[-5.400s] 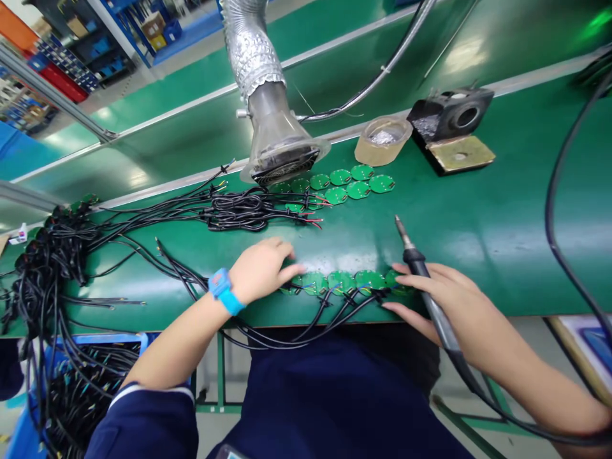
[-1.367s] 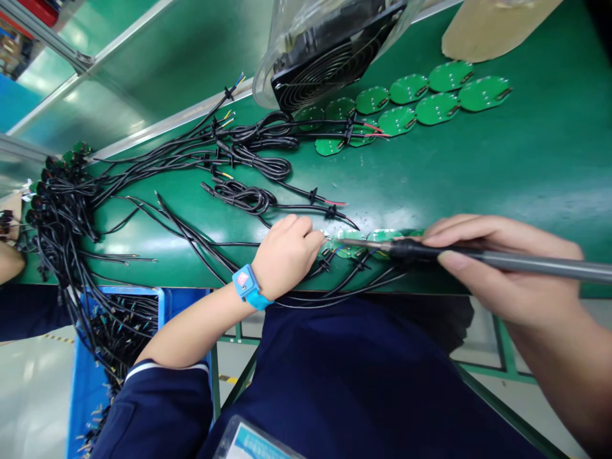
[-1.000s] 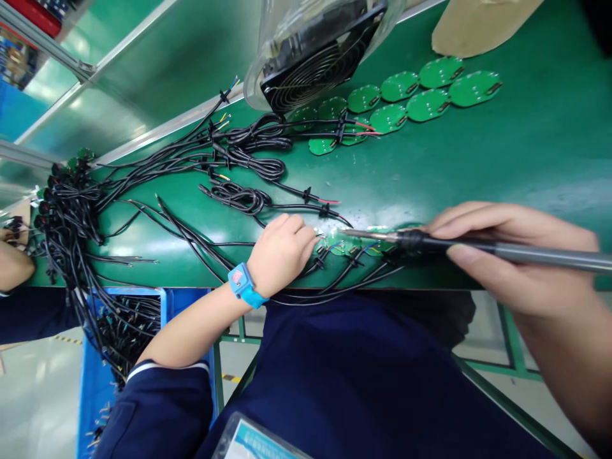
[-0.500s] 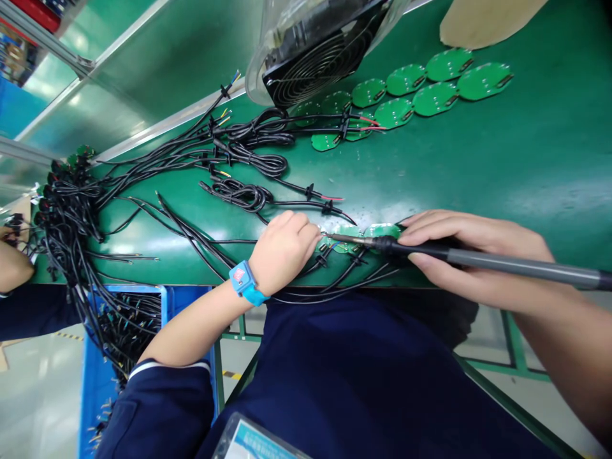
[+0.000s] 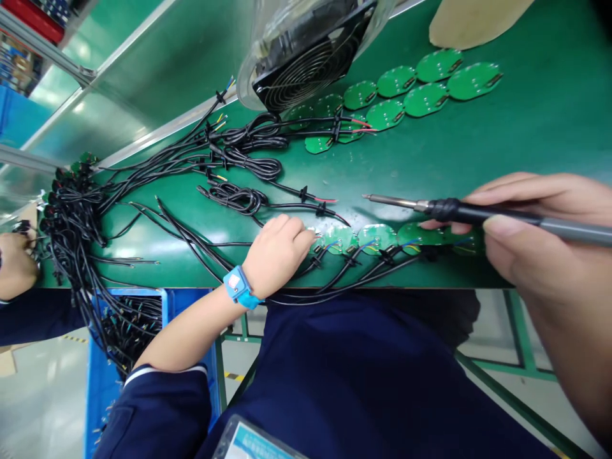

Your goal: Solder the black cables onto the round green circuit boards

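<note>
My right hand (image 5: 540,223) grips a soldering iron (image 5: 482,212), its bare tip pointing left and held above the green bench, apart from the boards. My left hand (image 5: 278,250), with a blue watch on the wrist, has its fingers curled together at the left end of a row of round green circuit boards (image 5: 377,238). Whatever those fingers pinch is hidden beneath them. Black cables (image 5: 342,275) run along the front edge, with coloured wire ends lying on the boards in this row.
Behind stand two more rows of round boards (image 5: 425,100) and a fan (image 5: 310,67) in a clear housing. Bundled black cables (image 5: 246,196) lie left of centre, with a larger heap (image 5: 71,210) beyond. A blue bin (image 5: 165,309) holds more cables. At far left is another person's hand (image 5: 16,264).
My right hand has lifted the soldering iron away from the boards, up and to the right, uncovering more of the front row. My left hand stays at the row's left end.
</note>
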A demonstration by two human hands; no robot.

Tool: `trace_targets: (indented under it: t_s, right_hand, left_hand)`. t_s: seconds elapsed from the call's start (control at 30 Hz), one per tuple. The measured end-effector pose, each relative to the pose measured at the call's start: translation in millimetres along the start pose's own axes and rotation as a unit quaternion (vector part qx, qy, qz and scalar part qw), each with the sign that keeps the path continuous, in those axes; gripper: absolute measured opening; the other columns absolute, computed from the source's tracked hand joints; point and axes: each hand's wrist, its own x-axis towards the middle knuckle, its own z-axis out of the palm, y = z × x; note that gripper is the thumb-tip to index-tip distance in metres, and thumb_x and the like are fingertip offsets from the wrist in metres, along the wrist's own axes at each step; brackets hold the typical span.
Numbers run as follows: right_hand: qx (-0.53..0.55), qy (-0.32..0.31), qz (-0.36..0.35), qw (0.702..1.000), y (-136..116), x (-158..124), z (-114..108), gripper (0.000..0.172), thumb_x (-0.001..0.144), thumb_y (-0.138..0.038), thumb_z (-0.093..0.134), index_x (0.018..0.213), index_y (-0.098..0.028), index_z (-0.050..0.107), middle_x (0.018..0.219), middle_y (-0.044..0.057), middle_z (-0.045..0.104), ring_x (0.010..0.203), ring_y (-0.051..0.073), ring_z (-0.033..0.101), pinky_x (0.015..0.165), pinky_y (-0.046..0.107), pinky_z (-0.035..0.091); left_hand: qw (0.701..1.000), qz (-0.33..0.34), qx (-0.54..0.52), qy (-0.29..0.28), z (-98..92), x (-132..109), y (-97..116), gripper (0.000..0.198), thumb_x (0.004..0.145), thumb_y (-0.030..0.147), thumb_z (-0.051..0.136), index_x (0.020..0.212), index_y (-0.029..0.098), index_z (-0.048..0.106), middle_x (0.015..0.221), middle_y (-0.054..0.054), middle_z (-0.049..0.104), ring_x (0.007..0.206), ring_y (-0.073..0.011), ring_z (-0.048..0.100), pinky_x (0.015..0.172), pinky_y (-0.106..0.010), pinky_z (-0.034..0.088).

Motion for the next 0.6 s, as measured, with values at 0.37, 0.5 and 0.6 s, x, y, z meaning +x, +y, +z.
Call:
trace_targets:
  t_s: [0.37,0.5,0.6]
  right_hand:
    - [0.059,0.010,-0.002,0.998,9,2,1,0.016,0.076,-0.025,0.070,0.091,-0.020,0.068,0.079,0.004,0.059,0.058,0.020,0.062,0.056,0.044,0.056]
    - [0.065,0.027,0.013,0.997,8,2,2,0.015,0.075,-0.026,0.071,0.088,-0.020,0.067,0.079,0.004,0.059,0.058,0.019,0.061,0.056,0.043,0.055]
    - [0.064,0.029,0.025,0.997,8,2,2,0.016,0.074,-0.030,0.072,0.087,-0.021,0.067,0.079,0.003,0.058,0.057,0.018,0.059,0.053,0.040,0.053]
  left_hand:
    - [0.999,0.026,-0.012,0.038,-12.2,29,-5,0.021,0.093,0.027,0.045,0.091,0.019,0.064,0.084,-0.005,0.057,0.081,-0.0192,0.048,0.070,-0.033,0.035]
    - [0.998,0.054,-0.009,0.024,-5.5,52,-4,0.021,0.092,0.023,0.046,0.083,0.018,0.064,0.093,-0.007,0.056,0.090,-0.0224,0.047,0.074,-0.035,0.036]
    - [0.997,0.070,-0.035,0.017,-7.2,56,-6,0.020,0.091,0.023,0.048,0.079,0.018,0.063,0.094,-0.007,0.057,0.090,-0.0223,0.047,0.075,-0.035,0.038]
